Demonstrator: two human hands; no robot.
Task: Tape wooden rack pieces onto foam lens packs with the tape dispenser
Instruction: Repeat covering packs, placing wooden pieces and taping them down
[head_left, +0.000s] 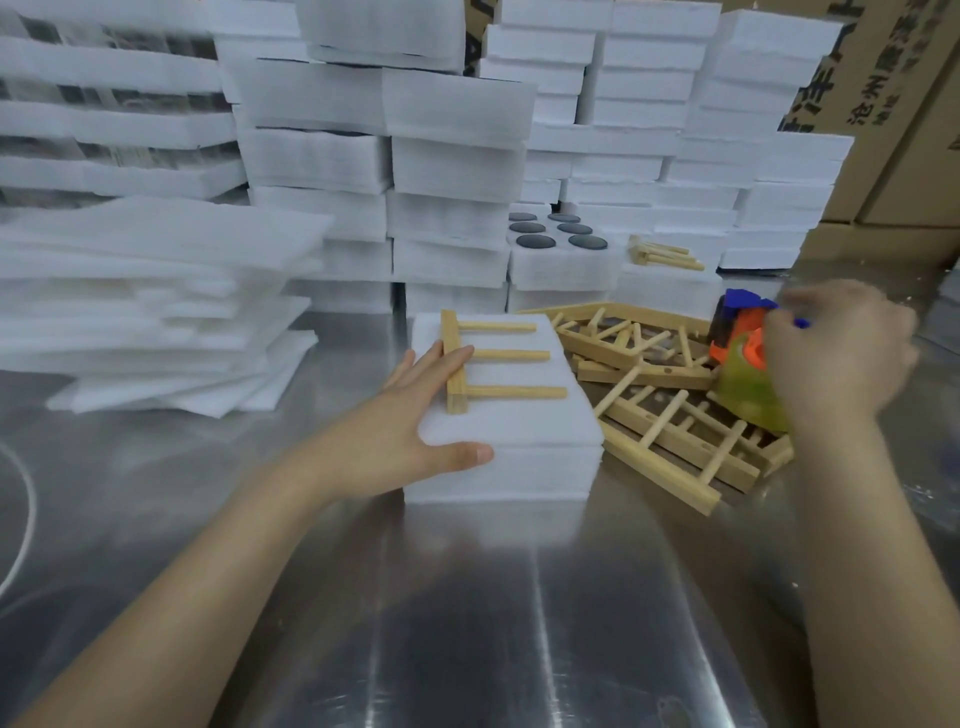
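Our left hand (415, 410) lies flat, pinning the rack piece (511, 356) on the foam pack (519, 431); right hand (836, 348) grips the tape dispenser (748, 364).

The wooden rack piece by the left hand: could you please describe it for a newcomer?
On the steel table, find the lone foam pack in the middle, under the left hand. The rack piece lies flat on its top: one bar with three pegs pointing right, apart from the jumbled pile beside it.

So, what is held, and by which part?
The right hand grips the tape dispenser by its right side; the left hand holds nothing, its fingers pressing the rack piece.
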